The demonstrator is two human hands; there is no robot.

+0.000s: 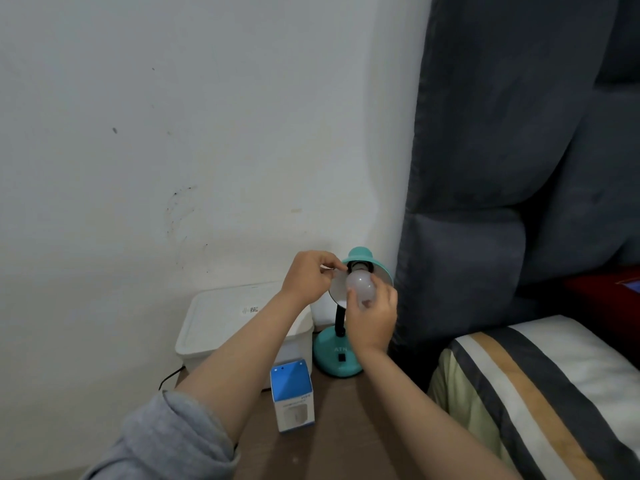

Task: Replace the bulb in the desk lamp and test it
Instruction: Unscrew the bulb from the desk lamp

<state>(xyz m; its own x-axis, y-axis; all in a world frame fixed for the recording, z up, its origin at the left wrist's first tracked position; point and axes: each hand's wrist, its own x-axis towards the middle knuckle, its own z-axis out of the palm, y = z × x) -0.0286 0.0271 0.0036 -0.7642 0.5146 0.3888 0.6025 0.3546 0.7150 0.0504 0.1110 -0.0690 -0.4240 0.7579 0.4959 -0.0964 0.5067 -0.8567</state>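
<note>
Our right hand (372, 323) is wrapped around the bulb (360, 284), whose long axis runs toward twelve o'clock into the socket of the teal lamp (360, 256), while our left hand (310, 277) pinches the shade's rim at nine o'clock.
</note>
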